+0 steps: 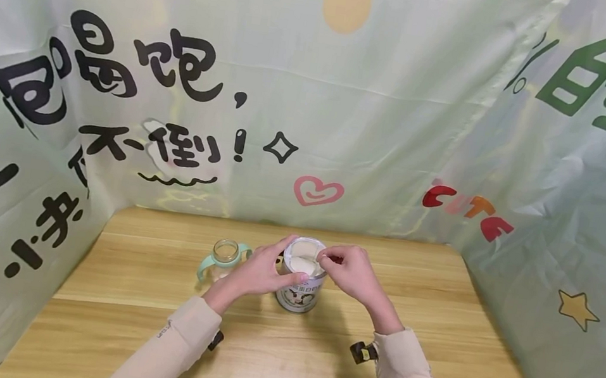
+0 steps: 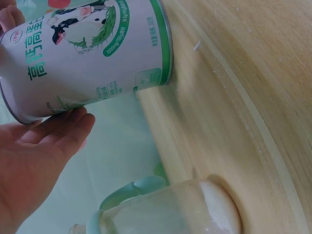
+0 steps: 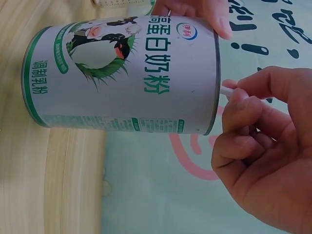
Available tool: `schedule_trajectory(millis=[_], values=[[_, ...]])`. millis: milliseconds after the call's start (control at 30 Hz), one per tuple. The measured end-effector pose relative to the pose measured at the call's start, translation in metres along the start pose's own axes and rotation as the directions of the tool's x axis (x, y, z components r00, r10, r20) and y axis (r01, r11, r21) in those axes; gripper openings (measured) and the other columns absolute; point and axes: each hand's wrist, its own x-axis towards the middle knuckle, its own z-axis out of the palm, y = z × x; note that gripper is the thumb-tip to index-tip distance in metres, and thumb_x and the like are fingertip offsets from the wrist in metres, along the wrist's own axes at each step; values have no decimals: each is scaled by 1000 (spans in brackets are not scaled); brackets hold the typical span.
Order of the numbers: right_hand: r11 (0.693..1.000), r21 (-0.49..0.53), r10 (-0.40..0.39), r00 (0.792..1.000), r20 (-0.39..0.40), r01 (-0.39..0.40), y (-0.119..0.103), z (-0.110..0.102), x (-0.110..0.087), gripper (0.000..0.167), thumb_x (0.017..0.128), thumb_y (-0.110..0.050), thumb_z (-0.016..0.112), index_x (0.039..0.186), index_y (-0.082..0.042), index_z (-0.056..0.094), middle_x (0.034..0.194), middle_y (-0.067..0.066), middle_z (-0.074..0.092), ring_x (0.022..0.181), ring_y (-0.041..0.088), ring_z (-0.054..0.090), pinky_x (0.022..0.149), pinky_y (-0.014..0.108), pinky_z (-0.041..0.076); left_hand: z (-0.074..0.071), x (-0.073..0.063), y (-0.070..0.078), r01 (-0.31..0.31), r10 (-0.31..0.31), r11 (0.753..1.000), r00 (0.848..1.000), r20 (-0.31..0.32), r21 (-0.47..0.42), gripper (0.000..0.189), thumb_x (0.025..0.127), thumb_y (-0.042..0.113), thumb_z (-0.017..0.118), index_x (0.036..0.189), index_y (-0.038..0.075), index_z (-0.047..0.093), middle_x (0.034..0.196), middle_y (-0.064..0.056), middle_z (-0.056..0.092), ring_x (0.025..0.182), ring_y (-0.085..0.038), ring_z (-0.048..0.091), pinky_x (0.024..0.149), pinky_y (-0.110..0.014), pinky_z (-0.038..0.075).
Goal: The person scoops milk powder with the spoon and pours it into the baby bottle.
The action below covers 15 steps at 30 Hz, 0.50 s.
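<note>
A milk powder can (image 1: 297, 298) with a cow on its label stands upright and lidless on the table, pale powder (image 1: 304, 267) showing inside. My left hand (image 1: 260, 268) holds it near the top rim, thumb in front and fingers along the far left side. In the left wrist view, that hand's fingers (image 2: 73, 134) lie against the can's wall. Over the rim's right side, my right hand (image 1: 352, 273) pinches the thin white handle of a scoop (image 3: 227, 91); its bowl is hidden inside the can.
Left of the can stands a clear baby bottle (image 1: 226, 251) without a cap, with mint-green handles and white powder (image 2: 217, 207) at its bottom. White specks lie on the wooden table (image 1: 268, 363). Printed cloth walls (image 1: 391, 130) enclose the back and sides.
</note>
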Motion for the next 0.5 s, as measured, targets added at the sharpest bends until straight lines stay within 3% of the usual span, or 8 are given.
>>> schedule_trajectory(millis=[300,500], values=[[993,102,54,998,26,-56,-2,2,-1,18,99,-14,65,102,-8,82,74,24,69,49,12,50,45,23,43,0,-1,2,12,-12,1000,1000,-3,11,100,90,69,71,166,17,33,156,-17,55,142,-37,55,114,-58,49],[990,124,62,998,34,-66,-3,2,-1,19,99,-15,65,103,-8,82,72,23,67,49,12,49,46,24,43,0,-1,2,20,-20,1000,1000,-5,19,101,90,69,71,166,16,33,157,-18,55,143,-38,55,114,-58,49]])
